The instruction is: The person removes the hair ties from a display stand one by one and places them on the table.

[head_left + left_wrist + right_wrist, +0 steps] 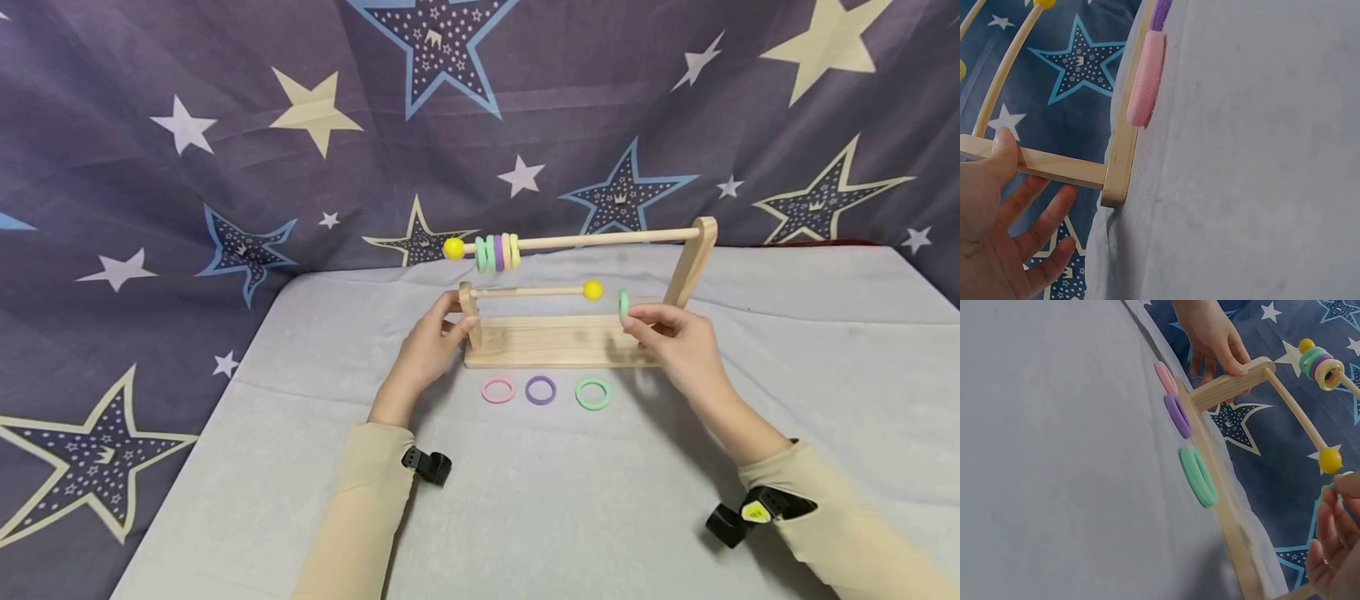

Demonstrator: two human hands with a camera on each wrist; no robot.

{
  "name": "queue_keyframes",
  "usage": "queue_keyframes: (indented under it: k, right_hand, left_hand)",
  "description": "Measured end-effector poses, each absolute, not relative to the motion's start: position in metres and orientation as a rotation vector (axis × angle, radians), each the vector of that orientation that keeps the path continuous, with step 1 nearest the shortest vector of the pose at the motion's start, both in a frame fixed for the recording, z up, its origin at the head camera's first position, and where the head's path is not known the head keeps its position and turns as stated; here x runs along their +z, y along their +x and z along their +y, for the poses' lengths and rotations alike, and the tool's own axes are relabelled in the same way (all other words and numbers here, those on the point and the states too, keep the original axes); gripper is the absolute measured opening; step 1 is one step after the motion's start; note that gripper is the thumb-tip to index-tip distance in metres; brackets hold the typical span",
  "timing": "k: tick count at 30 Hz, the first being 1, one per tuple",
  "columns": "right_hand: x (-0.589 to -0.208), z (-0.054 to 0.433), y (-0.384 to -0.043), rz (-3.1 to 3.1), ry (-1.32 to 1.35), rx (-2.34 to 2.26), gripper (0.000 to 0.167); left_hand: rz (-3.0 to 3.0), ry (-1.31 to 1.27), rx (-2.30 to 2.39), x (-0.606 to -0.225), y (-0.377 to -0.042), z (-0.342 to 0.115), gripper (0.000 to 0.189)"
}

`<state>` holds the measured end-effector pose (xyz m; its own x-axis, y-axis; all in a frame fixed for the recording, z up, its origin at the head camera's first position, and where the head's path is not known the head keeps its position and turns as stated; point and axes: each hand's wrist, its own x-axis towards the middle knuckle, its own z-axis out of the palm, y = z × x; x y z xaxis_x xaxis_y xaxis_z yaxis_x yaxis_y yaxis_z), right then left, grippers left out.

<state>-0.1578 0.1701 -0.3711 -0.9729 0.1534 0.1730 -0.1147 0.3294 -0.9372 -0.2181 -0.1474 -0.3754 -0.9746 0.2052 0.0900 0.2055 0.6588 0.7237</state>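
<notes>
My left hand (427,346) grips the short left post of a wooden rack (555,340), thumb on one side and fingers behind. Between the thumb and fingers of my right hand (678,346) is a green ring (624,302), held on edge. It is apart from the yellow ball (592,290) that tips the lower rod (532,292), a little to its right. On the upper rod (607,239) hang several rings, green, purple (498,252), orange and yellow. In the right wrist view the pinched ring is mostly hidden by the fingers.
A pink ring (498,389), a purple ring (541,390) and another green ring (593,394) lie flat on the grey cloth in front of the rack's base. The tall right post (691,262) carries the upper rod. Behind hangs a star-patterned curtain (450,167).
</notes>
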Motion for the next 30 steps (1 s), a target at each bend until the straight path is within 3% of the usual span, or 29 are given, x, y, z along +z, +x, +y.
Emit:
queue_keyframes:
  k: [7, 30]
  right_hand:
    - [-0.365, 0.182, -0.155, -2.541, 0.041, 1.532, 0.033]
    - [-0.366, 0.206, -0.140, -2.765, 0.549, 1.016, 0.006]
  left_hand:
    - [-2.859, -0.355, -1.261, -0.375, -0.218, -0.148, 0.040]
    - [-2.867, -0.341, -1.261, -0.375, -0.218, -0.148, 0.040]
